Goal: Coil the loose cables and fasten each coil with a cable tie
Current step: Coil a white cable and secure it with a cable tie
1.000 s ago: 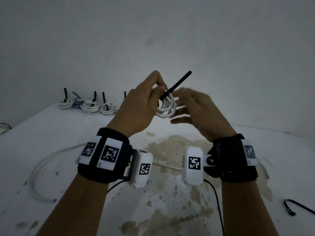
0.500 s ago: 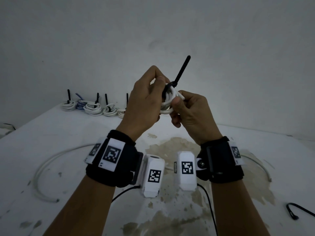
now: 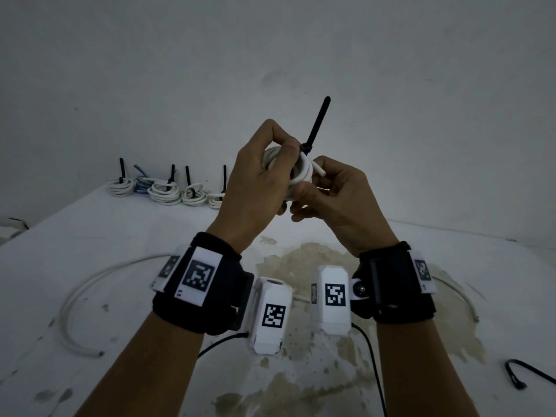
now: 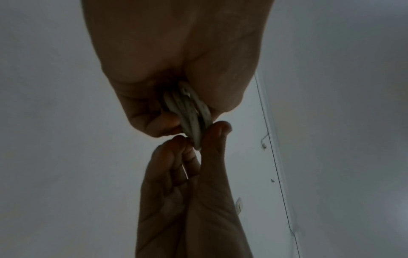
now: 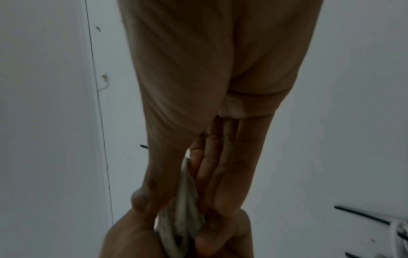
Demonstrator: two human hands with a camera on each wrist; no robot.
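Observation:
I hold a small white cable coil (image 3: 304, 173) in the air in front of me. A black cable tie (image 3: 316, 127) is looped round its top, with the tail sticking up and to the right. My left hand (image 3: 282, 152) grips the coil from the left, thumb just beside the tie's head. My right hand (image 3: 316, 188) pinches the coil's lower right edge between thumb and curled fingers. A short white cable end pokes out to the right. In the left wrist view the coil (image 4: 192, 118) sits between both hands. The right wrist view also shows the coil (image 5: 183, 200), edge-on.
Several tied coils (image 3: 165, 191) with upright black tie tails stand in a row at the table's back left. One loose white cable (image 3: 78, 296) curves on the left and another (image 3: 460, 293) on the right. A spare black tie (image 3: 523, 374) lies at the right edge. The table (image 3: 301, 260) is stained in the middle.
My right hand went from spread fingers beside the coil to pinching it. The tie's tail swung from slanting right to nearly upright. Both hands moved closer together.

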